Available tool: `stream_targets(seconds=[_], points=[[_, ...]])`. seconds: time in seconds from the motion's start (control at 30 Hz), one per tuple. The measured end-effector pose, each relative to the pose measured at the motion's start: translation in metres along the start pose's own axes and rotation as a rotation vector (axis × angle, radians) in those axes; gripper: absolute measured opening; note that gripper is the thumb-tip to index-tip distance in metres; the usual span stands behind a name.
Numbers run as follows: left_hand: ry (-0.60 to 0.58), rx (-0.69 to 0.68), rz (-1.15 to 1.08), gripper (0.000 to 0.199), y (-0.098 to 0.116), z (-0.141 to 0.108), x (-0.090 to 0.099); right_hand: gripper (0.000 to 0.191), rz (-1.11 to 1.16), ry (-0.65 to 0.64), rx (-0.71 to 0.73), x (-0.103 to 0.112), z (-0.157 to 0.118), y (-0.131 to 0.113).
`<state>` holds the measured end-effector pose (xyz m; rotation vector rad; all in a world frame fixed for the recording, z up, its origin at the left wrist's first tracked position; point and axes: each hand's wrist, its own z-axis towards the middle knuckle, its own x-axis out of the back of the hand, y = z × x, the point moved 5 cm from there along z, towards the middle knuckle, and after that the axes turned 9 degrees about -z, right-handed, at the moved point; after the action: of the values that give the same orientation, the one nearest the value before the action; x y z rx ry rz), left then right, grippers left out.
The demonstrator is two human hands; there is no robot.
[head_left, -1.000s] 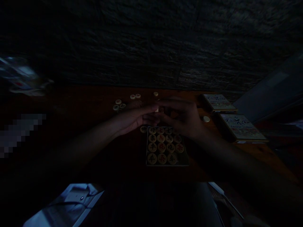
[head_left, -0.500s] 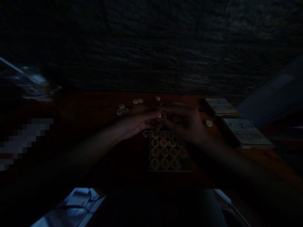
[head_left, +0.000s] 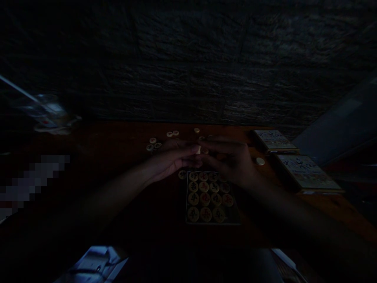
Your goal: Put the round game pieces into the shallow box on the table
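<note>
Above the far edge of a shallow box (head_left: 232,218), a small pale Chinese chess piece (head_left: 198,149) is held where my hands meet. My left hand (head_left: 171,159) closes on it, thumb along the top and fingers curled beneath. From the other side, my right hand (head_left: 232,159) pinches at the same piece with thumb and fingertips. Rows of round chess pieces with red or black characters, such as a black-marked piece (head_left: 193,214), lie flat in the box. The right hand hides the box's far right corner. One piece (head_left: 182,174) rests against its left side.
Loose pieces (head_left: 152,140) are scattered behind my hands, and a pale piece (head_left: 260,161) lies to the right. Two flat printed boxes (head_left: 308,173) occupy the table's right side. A clear plastic cup (head_left: 53,112) stands at left. A dark stone wall (head_left: 188,70) rises behind the table.
The view has tilted slightly upward, so the table things appear lower. Both hands stay together around the piece, with barely any shift of the fingers.
</note>
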<state>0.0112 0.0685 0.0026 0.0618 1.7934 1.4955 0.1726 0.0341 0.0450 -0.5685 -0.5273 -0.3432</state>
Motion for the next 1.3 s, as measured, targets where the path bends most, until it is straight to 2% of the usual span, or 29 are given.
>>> stream_targets(seconds=[0.3,0.5,0.67,0.9,1.3], points=[[0.008,0.003,0.048,0.022,0.005,-0.0018,-0.0012,0.038,0.008,-0.021,-0.013,-0.0007,0.0006,-0.0013],[-0.011,0.031,0.019,0.028,0.0005,-0.0013,-0.0012,0.038,0.003,-0.029,-0.013,-0.0015,-0.0009,-0.0026],[-0.024,0.014,0.029,0.024,0.0004,-0.001,-0.0001,0.038,0.002,-0.02,-0.02,-0.0016,-0.0002,-0.0021],[-0.022,0.053,0.02,0.031,-0.0003,-0.0019,-0.0015,0.036,-0.016,-0.019,0.004,0.0,-0.0001,-0.0049],[-0.017,0.056,0.001,0.027,-0.0004,-0.0009,-0.0013,0.033,-0.065,-0.015,0.05,0.0008,-0.0004,-0.0077]])
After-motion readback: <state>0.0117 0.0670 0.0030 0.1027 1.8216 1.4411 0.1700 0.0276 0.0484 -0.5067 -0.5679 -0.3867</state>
